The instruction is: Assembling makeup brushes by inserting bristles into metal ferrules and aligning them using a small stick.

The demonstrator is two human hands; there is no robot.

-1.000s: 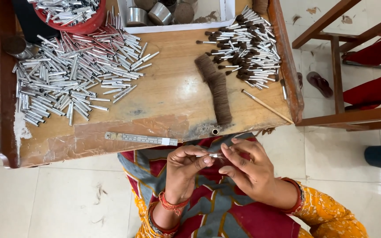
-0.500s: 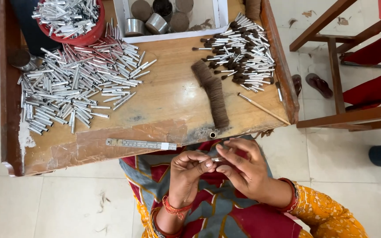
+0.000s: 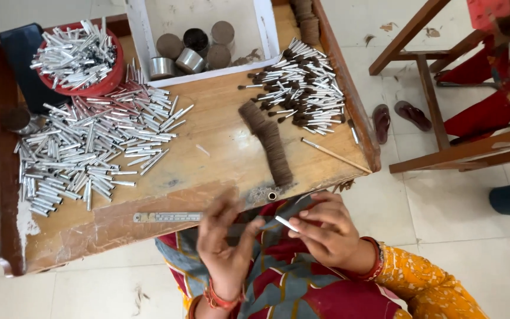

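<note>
My right hand pinches a short silver metal tube over my lap, just below the front edge of the low wooden table. My left hand is blurred by motion, fingers apart and nothing visible in them, beside a metal ruler lying on the table's front edge. A strip of brown bristle lies on the table straight ahead of my hands. Loose silver tubes are heaped on the left. Tubes with dark bristle tips are piled at the back right.
A red bowl full of tubes and a dark flat object sit at the back left. A white tray holds round tins. A thin stick lies near the right rim. Wooden furniture and sandals stand on the tiled floor.
My left hand has let go of the tube and swung away to the left toward the ruler, blurred. My right hand keeps the tube. The view has shifted slightly down the table.
</note>
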